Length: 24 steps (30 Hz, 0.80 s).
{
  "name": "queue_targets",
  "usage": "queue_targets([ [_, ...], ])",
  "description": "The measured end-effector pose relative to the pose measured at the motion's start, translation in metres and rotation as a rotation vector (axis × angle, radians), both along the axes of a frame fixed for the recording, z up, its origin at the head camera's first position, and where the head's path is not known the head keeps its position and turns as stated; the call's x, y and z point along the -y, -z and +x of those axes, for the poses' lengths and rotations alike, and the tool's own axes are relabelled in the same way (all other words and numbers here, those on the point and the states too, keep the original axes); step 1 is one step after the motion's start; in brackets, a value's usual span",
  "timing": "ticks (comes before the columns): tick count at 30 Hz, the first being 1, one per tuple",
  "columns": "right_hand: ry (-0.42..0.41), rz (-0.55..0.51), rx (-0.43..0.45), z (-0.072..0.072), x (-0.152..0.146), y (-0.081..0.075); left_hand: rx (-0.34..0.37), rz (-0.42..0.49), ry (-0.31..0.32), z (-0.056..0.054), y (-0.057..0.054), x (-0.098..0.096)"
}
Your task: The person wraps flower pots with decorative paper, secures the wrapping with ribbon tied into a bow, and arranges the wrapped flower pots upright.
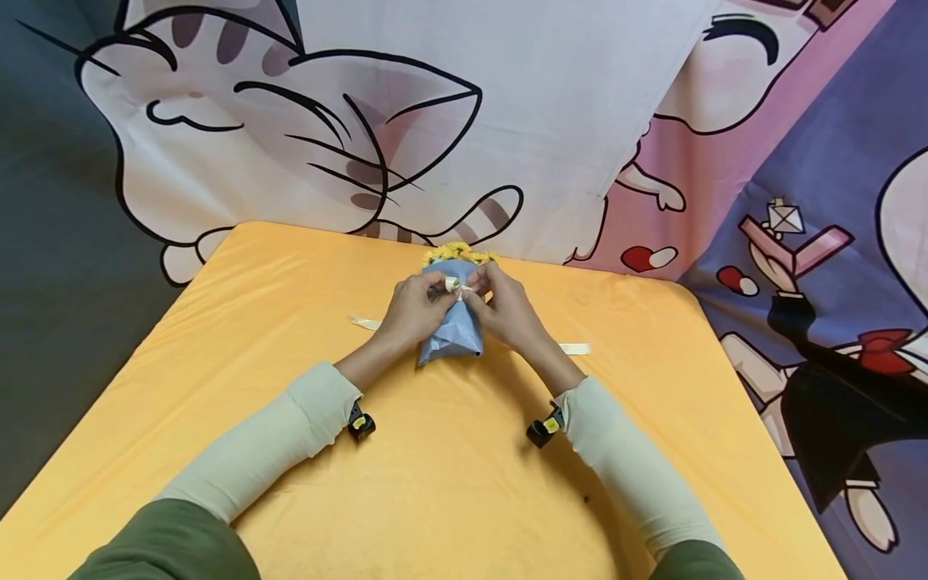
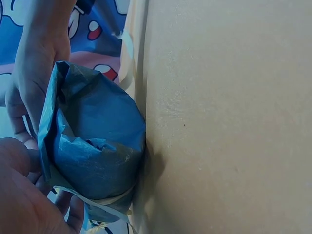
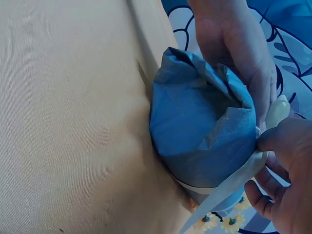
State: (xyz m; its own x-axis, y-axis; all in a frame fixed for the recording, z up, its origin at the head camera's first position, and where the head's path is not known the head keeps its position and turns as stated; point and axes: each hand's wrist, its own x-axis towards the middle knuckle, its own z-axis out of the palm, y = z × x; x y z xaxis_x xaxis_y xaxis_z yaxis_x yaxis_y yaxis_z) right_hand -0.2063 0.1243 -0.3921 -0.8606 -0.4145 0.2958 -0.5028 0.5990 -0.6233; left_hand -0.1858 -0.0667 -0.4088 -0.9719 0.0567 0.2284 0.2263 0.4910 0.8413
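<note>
A bouquet of yellow flowers (image 1: 457,251) in blue wrapping paper (image 1: 457,326) lies on the table, its blooms pointing away from me. A cream ribbon (image 3: 239,178) runs round the wrap, with a small loop standing up between my hands. My left hand (image 1: 415,310) pinches the ribbon at the loop, from the left. From the other side, my right hand (image 1: 505,304) pinches the ribbon between thumb and fingers, right beside the wrap. In the left wrist view, the folded bottom of the blue paper hides most of the ribbon and fingertips.
Yellow cloth covers the table (image 1: 435,483). One ribbon tail (image 1: 366,322) extends left past my left wrist; another tail (image 1: 576,349) lies to the right. Cartoon-printed curtains (image 1: 565,121) hang behind the far edge. A small dark speck (image 1: 586,499) marks the cloth near my right forearm.
</note>
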Motion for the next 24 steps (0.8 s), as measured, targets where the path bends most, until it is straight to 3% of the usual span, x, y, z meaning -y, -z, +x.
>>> queue_targets([
  [5,-0.041,0.110,-0.075,-0.003,0.005,0.001,-0.025,-0.008,0.006,0.000,0.001,0.000],
  [10,0.005,0.230,-0.117,-0.002,0.013,0.001,-0.050,-0.024,0.013,0.000,0.001,0.000],
  [15,0.039,0.274,-0.134,-0.002,0.019,0.002,-0.050,-0.034,0.028,0.000,-0.001,0.000],
  [20,0.010,0.311,-0.168,-0.001,0.023,0.002,-0.052,-0.048,0.025,0.000,0.000,0.000],
  [24,0.009,0.311,-0.129,0.001,0.023,-0.001,-0.056,-0.050,0.023,0.001,0.001,-0.001],
])
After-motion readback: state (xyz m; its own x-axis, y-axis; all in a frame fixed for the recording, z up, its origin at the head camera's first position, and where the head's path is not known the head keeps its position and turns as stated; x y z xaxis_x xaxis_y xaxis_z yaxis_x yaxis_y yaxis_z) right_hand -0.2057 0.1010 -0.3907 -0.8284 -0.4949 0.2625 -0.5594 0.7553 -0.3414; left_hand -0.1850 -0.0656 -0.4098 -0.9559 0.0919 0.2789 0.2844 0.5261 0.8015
